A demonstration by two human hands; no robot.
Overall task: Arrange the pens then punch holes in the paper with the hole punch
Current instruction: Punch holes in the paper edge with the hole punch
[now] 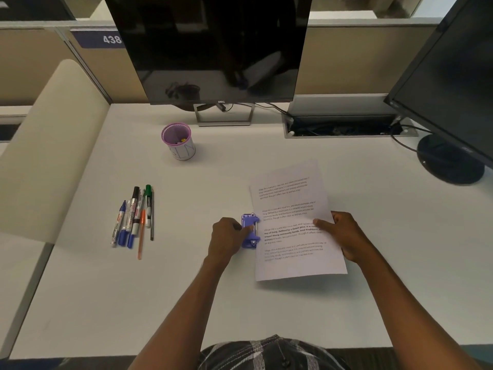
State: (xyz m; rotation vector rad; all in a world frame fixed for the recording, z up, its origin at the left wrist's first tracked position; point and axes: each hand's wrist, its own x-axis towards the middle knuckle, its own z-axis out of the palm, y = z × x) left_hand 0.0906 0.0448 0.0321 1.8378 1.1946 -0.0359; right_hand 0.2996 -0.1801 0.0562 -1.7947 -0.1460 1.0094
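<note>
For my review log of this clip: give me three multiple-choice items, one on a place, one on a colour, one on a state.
1. Where is the hole punch?
A. at the paper's left edge
B. inside the cup
C. among the pens

2. What colour is the cup rim?
A. green
B. purple
C. orange

3. What is the right hand doing?
A. resting empty
B. holding the paper
C. lifting a pen

Key: 1 A, the left hand grips it there; 2 B, the rim shows purple; 3 B, the thumb lies on the sheet.

I am observing pens [134, 218] lying bunched on the desk, well left of the blue hole punch [250, 231] gripping the printed paper [290, 222] at its left edge.
</note>
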